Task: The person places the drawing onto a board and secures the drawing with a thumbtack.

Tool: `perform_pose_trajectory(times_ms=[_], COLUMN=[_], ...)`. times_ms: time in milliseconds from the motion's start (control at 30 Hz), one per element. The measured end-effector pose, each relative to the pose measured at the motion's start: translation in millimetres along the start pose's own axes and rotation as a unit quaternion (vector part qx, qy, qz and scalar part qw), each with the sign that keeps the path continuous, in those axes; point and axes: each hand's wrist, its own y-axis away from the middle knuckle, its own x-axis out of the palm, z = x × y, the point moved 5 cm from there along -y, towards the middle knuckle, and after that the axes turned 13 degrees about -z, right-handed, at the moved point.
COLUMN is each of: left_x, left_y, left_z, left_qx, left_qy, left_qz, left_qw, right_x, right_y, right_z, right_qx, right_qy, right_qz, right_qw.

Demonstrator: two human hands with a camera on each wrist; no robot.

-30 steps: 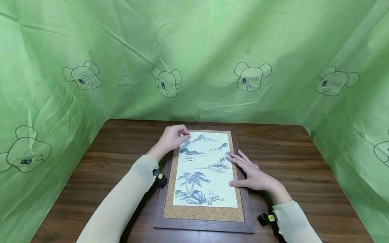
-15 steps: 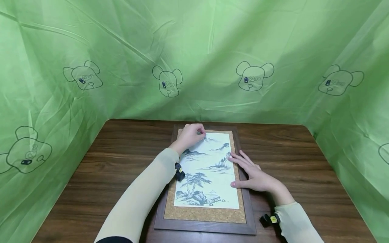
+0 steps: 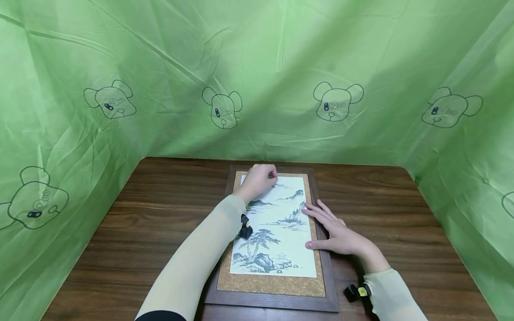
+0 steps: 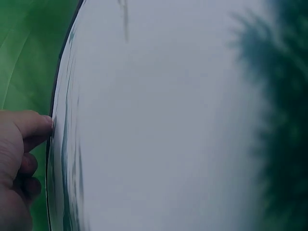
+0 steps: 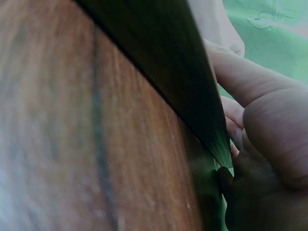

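Observation:
A white sheet with a blue ink landscape (image 3: pixel 295 236) lies on a cork board (image 3: pixel 269 284) with a dark wooden frame (image 3: pixel 277 302). My left hand (image 3: pixel 259 180) is over the sheet's top part, near the middle of its upper edge. Its fingers curl in, thumb and index tips drawn together; anything tiny between them is hidden. In the left wrist view, a fingertip meets the sheet close to its edge. My right hand (image 3: pixel 335 234) rests across the right side, fingers spread, fingertips and thumb on the sheet's right border. The right wrist view shows the frame's side beside this hand.
The board lies on a brown wood-grain table (image 3: pixel 172 200) near its far edge. Green cloth (image 3: pixel 277 102) with bear-head drawings hangs behind and at both sides. Dark wrist cameras are strapped to the left wrist (image 3: pixel 246 226) and right wrist (image 3: pixel 355 292).
My left hand has moved right from the sheet's upper left corner to about the middle of its top edge. The right hand stays in nearly the same place on the right border.

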Motion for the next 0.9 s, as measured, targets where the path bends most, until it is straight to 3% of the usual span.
perform_pose_trajectory(times_ms=[333, 900], left_x=[0.3, -0.5], left_y=[0.2, 0.7], left_z=[2.9, 2.9], left_qx=[0.016, -0.012], left_qy=[0.004, -0.019], left_qz=[-0.01, 0.01], left_qw=[0.9998, 0.9997], right_x=[0.3, 0.4], right_y=[-0.7, -0.5], right_z=[-1.5, -1.9], right_qx=[0.0, 0.0], right_qy=[0.003, 0.004], right_qz=[0.001, 0.0], right_qw=[1.0, 1.0])
